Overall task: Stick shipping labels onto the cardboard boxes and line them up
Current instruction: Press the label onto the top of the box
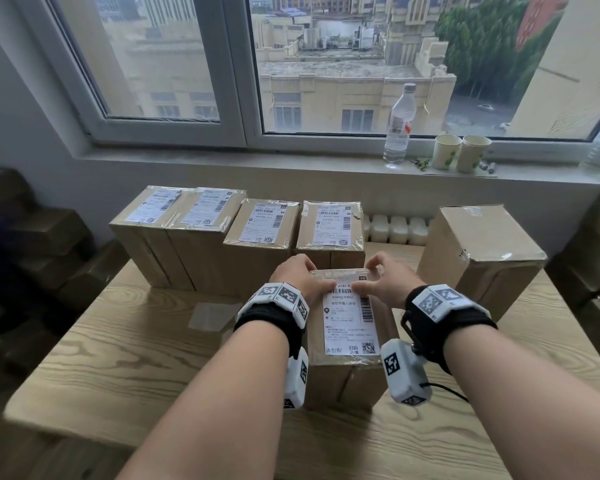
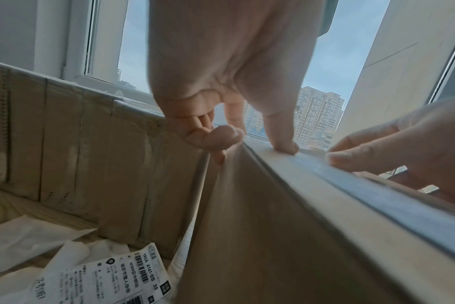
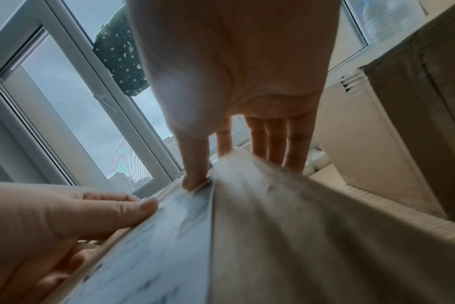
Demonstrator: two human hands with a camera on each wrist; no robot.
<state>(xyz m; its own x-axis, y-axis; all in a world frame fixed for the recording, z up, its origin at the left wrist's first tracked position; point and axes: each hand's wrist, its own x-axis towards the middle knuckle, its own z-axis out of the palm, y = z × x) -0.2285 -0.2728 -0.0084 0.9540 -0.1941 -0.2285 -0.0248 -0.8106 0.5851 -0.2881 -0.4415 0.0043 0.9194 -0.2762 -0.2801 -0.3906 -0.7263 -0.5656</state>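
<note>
1. Your left hand (image 1: 300, 273) is at the far-left corner of the near box (image 1: 349, 379). Thumb flat on the label (image 1: 350, 318), fingers curled over the box's far edge. The left wrist view shows the thumb tip pressed on the top edge and the other fingers hooked down behind the corner.
2. Your right hand (image 1: 387, 280) mirrors it at the far-right corner. Thumb on the label's top edge, fingers draped over the far side of the box. The right wrist view shows the four fingers nearly straight, running down the far face.
3. Neither hand is spread wide. Both clamp box and label between thumb and fingers, and the thumbs sit close together at the top middle of the label.
4. The near box stands upright on the table (image 1: 136, 344), centred in front of you. The label lies flat on its top face.
5. Readable on the label: "A161-B", "N109" followed by Chinese characters, barcodes, and a QR code at the lower right. The rest is too small to read.
6. The loose label (image 2: 112, 277) on the table beside the box, seen from the left wrist, reads "190A A161-BB 28" and "N109". White backing paper (image 2: 26, 242) lies around it.
7. Four labelled boxes (image 1: 257, 237) stand in a row behind the near box, just beyond your fingers. Their print is too small to read.
8. A bigger box (image 1: 482, 251) stands at the right, without a label like theirs.
9. On the sill: a bottle (image 1: 399, 126) and two paper cups (image 1: 461, 154).
</note>
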